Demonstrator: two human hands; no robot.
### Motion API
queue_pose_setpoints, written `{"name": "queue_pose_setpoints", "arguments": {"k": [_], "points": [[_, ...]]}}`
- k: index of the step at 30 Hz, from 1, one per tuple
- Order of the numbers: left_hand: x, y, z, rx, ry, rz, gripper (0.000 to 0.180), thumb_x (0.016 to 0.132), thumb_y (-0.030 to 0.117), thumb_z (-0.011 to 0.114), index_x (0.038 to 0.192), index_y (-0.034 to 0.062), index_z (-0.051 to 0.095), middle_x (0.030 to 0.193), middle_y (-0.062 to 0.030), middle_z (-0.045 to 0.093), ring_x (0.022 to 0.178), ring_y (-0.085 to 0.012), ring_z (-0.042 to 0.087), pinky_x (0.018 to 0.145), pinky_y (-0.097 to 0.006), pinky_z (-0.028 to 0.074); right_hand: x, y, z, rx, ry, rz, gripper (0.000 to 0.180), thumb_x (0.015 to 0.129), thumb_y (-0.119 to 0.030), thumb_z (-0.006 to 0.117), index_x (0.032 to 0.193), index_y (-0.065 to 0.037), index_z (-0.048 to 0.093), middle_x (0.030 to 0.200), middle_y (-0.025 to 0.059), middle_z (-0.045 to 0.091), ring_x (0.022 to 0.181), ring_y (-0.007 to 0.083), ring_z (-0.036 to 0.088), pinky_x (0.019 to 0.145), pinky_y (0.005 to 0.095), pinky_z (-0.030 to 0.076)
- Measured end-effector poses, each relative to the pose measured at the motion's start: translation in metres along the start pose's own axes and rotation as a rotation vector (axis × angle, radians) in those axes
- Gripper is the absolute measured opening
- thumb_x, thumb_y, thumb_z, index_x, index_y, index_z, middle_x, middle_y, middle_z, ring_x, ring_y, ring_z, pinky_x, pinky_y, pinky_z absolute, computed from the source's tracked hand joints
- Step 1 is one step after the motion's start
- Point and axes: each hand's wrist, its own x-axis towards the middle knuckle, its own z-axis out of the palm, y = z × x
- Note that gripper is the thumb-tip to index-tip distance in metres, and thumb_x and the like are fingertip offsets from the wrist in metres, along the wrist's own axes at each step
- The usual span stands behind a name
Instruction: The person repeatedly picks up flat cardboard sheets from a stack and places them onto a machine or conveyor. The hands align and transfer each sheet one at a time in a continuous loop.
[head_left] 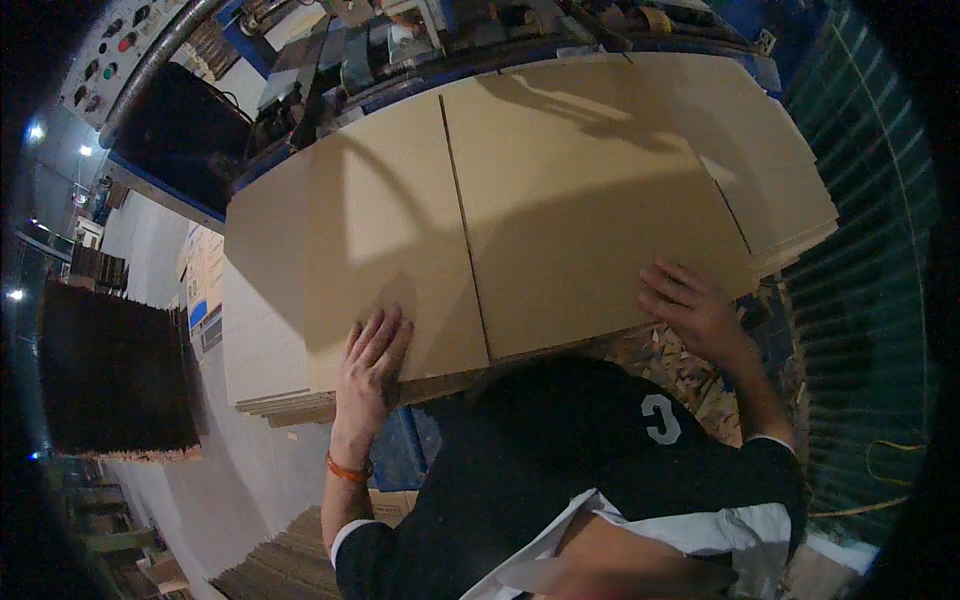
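Slotted tan cardboard sheets lie stacked flat.

Small lamps are glaring against dim surroundings. On the cardboard stack, a wide shadow is covering the near right corner, while the fisheye rim is bending lines and turning black.
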Motion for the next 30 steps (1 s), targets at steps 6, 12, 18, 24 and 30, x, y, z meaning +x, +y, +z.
{"name": "queue_pose_setpoints", "arguments": {"k": [6, 12, 18, 24, 30], "points": [[0.023, -0.032, 0.003, 0.054, 0.088, 0.017, 0.055, 0.075, 0.002, 0.055, 0.129, 0.0087, 0.048, 0.135, -0.0107, 0.044, 0.127, -0.0294, 0.038, 0.104, -0.046, 0.030, 0.026, 0.059, 0.024, -0.084, -0.086, -0.048, 0.049, 0.077, -0.031, 0.062, 0.123, -0.016, 0.053, 0.139, 0.0058, 0.039, 0.130, 0.0283, 0.033, 0.106, 0.0453, 0.026], [0.089, -0.076, 0.007, -0.005, 0.265, 0.070, 0.069, 0.064, -0.003, 0.066, 0.129, 0.0072, 0.047, 0.133, -0.0133, 0.045, 0.124, -0.0309, 0.041, 0.103, -0.041, 0.033, 0.097, 0.120, 0.023, -0.175, -0.074, -0.024, 0.055, 0.079, -0.041, 0.058, 0.127, -0.016, 0.049, 0.138, 0.0078, 0.040, 0.125, 0.0301, 0.037, 0.102, 0.0454, 0.029], [0.152, -0.114, 0.020, 0.129, 0.305, 0.163, 0.071, 0.061, -0.002, 0.069, 0.128, 0.0085, 0.048, 0.128, -0.0133, 0.048, 0.118, -0.0314, 0.045, 0.100, -0.039, 0.038, 0.156, 0.165, 0.032, -0.152, -0.113, 0.177, 0.054, 0.083, -0.045, 0.053, 0.128, -0.016, 0.049, 0.129, 0.0100, 0.049, 0.111, 0.0335, 0.050, 0.095, 0.0406, 0.039], [0.169, -0.117, 0.032, 0.084, 0.443, 0.095, 0.062, 0.070, 0.003, 0.067, 0.128, 0.0108, 0.047, 0.129, -0.0128, 0.048, 0.116, -0.0319, 0.048, 0.094, -0.039, 0.043, 0.189, 0.197, 0.053, -0.013, 0.059, 0.141, 0.052, 0.083, -0.050, 0.053, 0.126, -0.022, 0.052, 0.130, 0.0088, 0.049, 0.108, 0.0339, 0.052, 0.092, 0.0385, 0.042], [0.150, -0.114, 0.029, 0.179, 0.402, 0.094, 0.055, 0.075, 0.009, 0.065, 0.127, 0.0107, 0.048, 0.129, -0.0123, 0.049, 0.118, -0.0305, 0.048, 0.098, -0.039, 0.042, 0.175, 0.177, 0.042, -0.154, 0.070, 0.078, 0.056, 0.079, -0.055, 0.053, 0.122, -0.019, 0.056, 0.132, 0.0048, 0.048, 0.108, 0.0316, 0.051, 0.091, 0.0412, 0.042]]}}
